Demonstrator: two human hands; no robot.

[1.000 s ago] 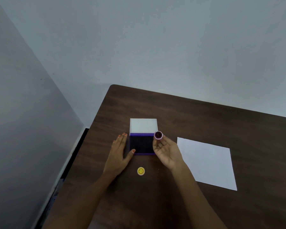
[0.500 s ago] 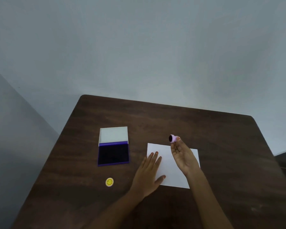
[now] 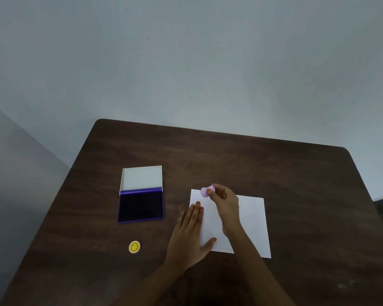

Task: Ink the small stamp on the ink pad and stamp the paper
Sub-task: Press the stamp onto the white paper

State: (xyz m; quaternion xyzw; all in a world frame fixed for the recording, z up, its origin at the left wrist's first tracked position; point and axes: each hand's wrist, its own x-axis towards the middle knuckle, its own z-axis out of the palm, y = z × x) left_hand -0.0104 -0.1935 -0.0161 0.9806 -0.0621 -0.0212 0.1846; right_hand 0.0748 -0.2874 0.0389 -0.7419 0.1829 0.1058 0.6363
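Pale grey walls close in behind the dark brown wooden desk (image 3: 230,155) where we work. We take the white sheet of paper (image 3: 252,221) as our landmark. Our left hand (image 3: 189,235) lies flat and open, holding nothing, its fingers pressing the paper's near-left part. Our right hand (image 3: 224,203) pinches the small pink round stamp (image 3: 206,191) between thumb and fingertips, over the paper's far-left corner; the stamp is tilted on its side, apparently not yet touching the sheet. Well to the left of the paper sits the open purple ink pad with its white lid (image 3: 141,198) folded back, and nearer us on that side lies a small yellow smiley disc (image 3: 134,247).

We judge the inking likely done, since the stamp is away from the pad; no mark shows on the paper, so the pressing remains. Compared with half a second ago, the stamp has turned from face-toward-us to sideways and our right hand has dropped lower over the sheet.
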